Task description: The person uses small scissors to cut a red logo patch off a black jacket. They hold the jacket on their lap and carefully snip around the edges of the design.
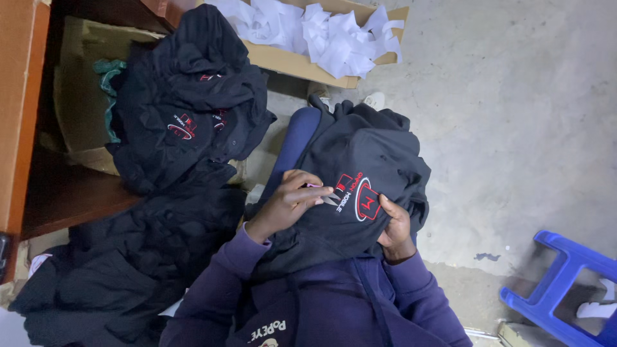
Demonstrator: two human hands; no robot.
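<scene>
From the head camera I am seeing bare concrete floor (514, 128) lying open to the right. The black shirt (366, 167) is lying over my lap; my left hand (289, 202) is pinching small scissors (329, 198) at its logo, my right hand (395, 225) gripping its edge.

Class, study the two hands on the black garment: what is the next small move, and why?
Probably close the small scissors on a stray thread at the embroidered badge. The left hand has their tips at the badge, while the right hand holds the black garment stretched.
</scene>
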